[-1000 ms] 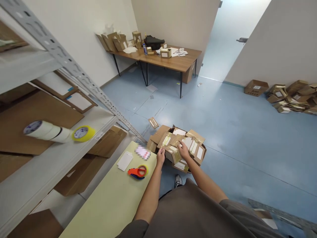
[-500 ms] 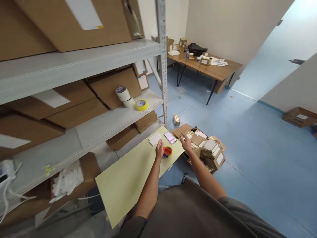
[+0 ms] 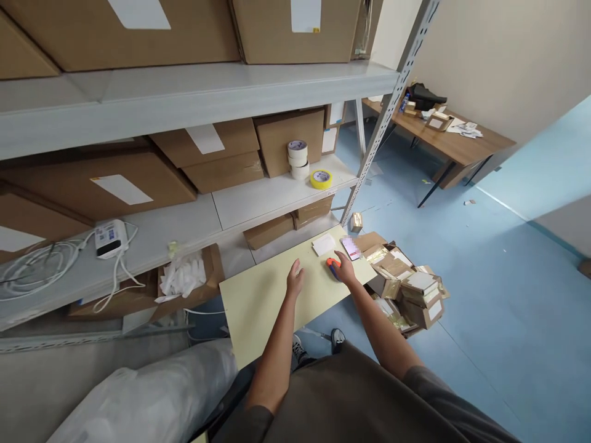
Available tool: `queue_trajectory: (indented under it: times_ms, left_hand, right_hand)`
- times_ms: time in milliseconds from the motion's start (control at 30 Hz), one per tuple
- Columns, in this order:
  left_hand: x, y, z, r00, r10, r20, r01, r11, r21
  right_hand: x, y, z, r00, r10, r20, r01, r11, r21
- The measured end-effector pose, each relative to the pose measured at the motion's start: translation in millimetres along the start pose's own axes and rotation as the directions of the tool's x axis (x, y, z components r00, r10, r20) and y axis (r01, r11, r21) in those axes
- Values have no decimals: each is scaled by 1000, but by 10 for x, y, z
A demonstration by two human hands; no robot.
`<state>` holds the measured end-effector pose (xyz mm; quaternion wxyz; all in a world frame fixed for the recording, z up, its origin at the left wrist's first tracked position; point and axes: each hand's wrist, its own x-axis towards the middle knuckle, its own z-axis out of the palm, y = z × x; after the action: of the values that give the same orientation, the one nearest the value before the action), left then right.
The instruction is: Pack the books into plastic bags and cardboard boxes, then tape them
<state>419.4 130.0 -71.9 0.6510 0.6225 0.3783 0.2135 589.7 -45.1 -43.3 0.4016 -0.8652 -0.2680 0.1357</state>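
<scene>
My left hand (image 3: 295, 280) hovers above the pale yellow board (image 3: 263, 295) with its fingers apart and nothing in it. My right hand (image 3: 344, 268) rests at the red and blue tape dispenser (image 3: 333, 267), which it partly covers; whether the fingers grip it is hard to see. Behind my right hand lies a phone (image 3: 351, 248), its screen blurred. White paper sheets (image 3: 324, 244) lie on the board, left of the phone.
A carton of small taped boxes (image 3: 418, 286) stands on the floor at right. Shelves (image 3: 258, 206) hold large cartons, white tape rolls (image 3: 298, 159), a yellow tape roll (image 3: 321, 179) and a power strip (image 3: 111, 239). A wooden table (image 3: 489, 140) is farther back.
The view has turned left. My right hand has moved from beyond the board's right edge onto the tape dispenser. My left hand has moved away from the dispenser, leftward over the board.
</scene>
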Motion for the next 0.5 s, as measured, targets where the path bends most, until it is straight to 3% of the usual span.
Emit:
queue_trajectory:
  times_ms: [167, 267, 400, 500]
  left_hand:
    - [-267, -222, 130, 998, -49, -46, 51, 998, 31]
    - [-474, -389, 262, 996, -61, -59, 65, 996, 61]
    - [-700, -636, 515, 993, -85, -80, 92, 992, 90]
    - [-829, -802, 746, 991, -104, -88, 112, 989, 96]
  right_hand:
    - [17, 361, 24, 983, 109, 147, -87, 985, -150]
    - [63, 582, 64, 940, 190, 282, -112, 956, -273]
    - [66, 849, 234, 882, 249, 401, -114, 937, -330]
    - [56, 1022, 414, 875, 251, 414, -102, 931, -349]
